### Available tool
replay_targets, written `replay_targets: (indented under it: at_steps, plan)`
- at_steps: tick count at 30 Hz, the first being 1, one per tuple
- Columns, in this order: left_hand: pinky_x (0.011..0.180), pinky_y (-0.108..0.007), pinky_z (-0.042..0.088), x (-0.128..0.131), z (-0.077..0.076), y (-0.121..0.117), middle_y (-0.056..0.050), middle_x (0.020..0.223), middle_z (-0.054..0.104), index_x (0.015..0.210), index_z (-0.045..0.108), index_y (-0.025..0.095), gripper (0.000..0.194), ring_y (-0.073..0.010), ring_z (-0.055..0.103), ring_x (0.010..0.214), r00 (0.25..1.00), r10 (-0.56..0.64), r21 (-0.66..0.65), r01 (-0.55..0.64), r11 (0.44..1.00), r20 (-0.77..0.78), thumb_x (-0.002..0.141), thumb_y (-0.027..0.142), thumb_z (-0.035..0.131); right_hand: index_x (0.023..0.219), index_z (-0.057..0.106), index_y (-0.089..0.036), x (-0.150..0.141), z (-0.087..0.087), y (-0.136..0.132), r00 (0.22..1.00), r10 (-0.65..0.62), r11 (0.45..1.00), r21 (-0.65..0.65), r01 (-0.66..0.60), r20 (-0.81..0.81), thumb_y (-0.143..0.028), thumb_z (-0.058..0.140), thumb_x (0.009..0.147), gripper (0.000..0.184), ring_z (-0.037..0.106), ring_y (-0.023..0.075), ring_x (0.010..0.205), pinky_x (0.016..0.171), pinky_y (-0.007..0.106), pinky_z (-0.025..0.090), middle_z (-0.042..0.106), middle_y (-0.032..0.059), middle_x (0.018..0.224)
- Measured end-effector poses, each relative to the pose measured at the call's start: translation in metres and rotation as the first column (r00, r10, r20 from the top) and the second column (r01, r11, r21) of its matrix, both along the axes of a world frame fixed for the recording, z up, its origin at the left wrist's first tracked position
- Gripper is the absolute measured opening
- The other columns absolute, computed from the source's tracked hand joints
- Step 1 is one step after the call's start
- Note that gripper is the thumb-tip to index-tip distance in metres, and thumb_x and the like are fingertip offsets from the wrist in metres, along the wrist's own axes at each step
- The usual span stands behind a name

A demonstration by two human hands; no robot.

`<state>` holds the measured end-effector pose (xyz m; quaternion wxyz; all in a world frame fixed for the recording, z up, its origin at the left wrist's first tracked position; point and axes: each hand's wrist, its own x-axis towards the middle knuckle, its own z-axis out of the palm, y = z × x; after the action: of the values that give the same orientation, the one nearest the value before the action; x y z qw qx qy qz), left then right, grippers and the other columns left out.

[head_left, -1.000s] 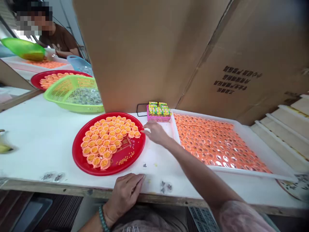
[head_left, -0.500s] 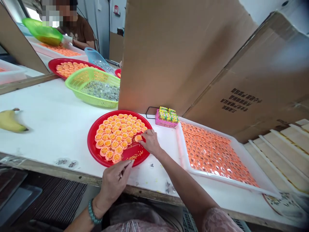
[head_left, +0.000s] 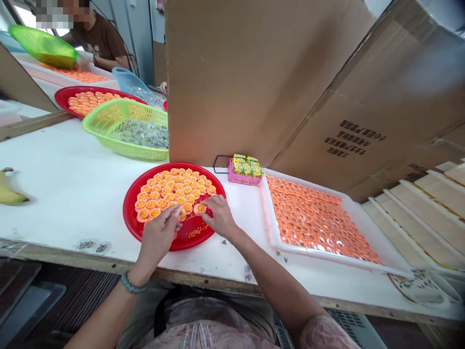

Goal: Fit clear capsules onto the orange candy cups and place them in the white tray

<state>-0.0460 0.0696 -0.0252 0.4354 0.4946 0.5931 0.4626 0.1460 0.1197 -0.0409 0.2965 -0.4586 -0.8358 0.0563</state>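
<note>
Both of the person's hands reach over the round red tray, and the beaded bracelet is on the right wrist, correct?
Not quite: the head view shows the beaded bracelet on the left wrist. The left hand and right hand do reach over the round red tray.

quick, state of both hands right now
Left hand: fingers curled over the red tray; cannot tell if it holds anything.
Right hand: closed, fingertips holding an orange piece.

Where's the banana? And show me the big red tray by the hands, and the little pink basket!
Banana [head_left: 10, 192]: head view, on its yellow side.
Red tray [head_left: 129, 207]: head view, on its left rim.
Pink basket [head_left: 242, 179]: head view, on its front wall.
</note>
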Motion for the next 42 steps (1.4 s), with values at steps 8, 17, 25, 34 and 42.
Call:
replay_targets:
  at_steps: [8, 17, 25, 34, 42]
  plan:
    - [0.076, -0.033, 0.053, 0.018, -0.006, 0.018, -0.006, 0.088, 0.068, 0.094, 0.068, 0.016, 0.031, -0.0192, 0.063, 0.081, 0.741, -0.176, -0.092, 0.306, 0.948, 0.648, 0.072, 0.037, 0.070, 0.120, 0.056, -0.020, -0.016, 0.005, -0.028, 0.994, 0.091, 0.990, 0.118, -0.084, -0.062, -0.023, 0.053, 0.089, 0.032, 0.051, 0.0205, 0.101, 0.088, 0.038, 0.046, 0.061, 0.0085, 0.111]
    - [0.092, -0.043, 0.046, 0.019, -0.017, 0.018, -0.008, 0.111, 0.066, 0.100, 0.069, 0.018, 0.038, -0.0266, 0.058, 0.104, 0.923, -0.096, -0.014, 0.108, 0.994, 0.372, 0.073, 0.045, 0.066, 0.128, 0.050, -0.018, -0.017, -0.001, -0.051, 0.999, 0.005, 0.993, 0.118, -0.011, 0.047, -0.017, 0.046, 0.090, 0.038, 0.049, 0.0243, 0.114, 0.095, 0.043, 0.043, 0.056, 0.0128, 0.123]
    - [0.093, -0.041, 0.046, 0.023, -0.019, 0.016, -0.008, 0.113, 0.065, 0.104, 0.067, 0.017, 0.038, -0.0250, 0.059, 0.104, 0.869, -0.053, -0.053, 0.090, 0.995, 0.492, 0.074, 0.041, 0.067, 0.128, 0.049, -0.014, -0.014, 0.001, -0.063, 0.988, 0.051, 0.996, 0.065, -0.061, 0.146, -0.026, 0.046, 0.091, 0.039, 0.043, 0.0283, 0.120, 0.094, 0.048, 0.045, 0.051, 0.0135, 0.132]
    - [0.079, -0.036, 0.052, 0.028, -0.015, 0.009, -0.009, 0.097, 0.068, 0.098, 0.069, 0.015, 0.040, -0.0226, 0.062, 0.089, 0.789, -0.106, -0.097, 0.205, 0.974, 0.605, 0.069, 0.043, 0.072, 0.129, 0.049, -0.020, -0.011, 0.012, -0.061, 1.000, 0.001, 0.996, 0.084, -0.003, 0.020, -0.017, 0.044, 0.090, 0.039, 0.050, 0.0224, 0.110, 0.095, 0.041, 0.044, 0.056, 0.0105, 0.123]
    - [0.086, -0.039, 0.049, 0.029, -0.019, 0.011, -0.007, 0.093, 0.070, 0.098, 0.069, 0.015, 0.042, -0.0234, 0.062, 0.088, 0.875, -0.043, -0.096, 0.102, 0.990, 0.482, 0.069, 0.045, 0.069, 0.106, 0.063, -0.020, -0.009, 0.007, -0.064, 1.000, -0.004, 0.992, 0.126, 0.003, 0.004, -0.017, 0.047, 0.089, 0.024, 0.050, 0.0228, 0.106, 0.094, 0.042, 0.044, 0.059, 0.0107, 0.113]
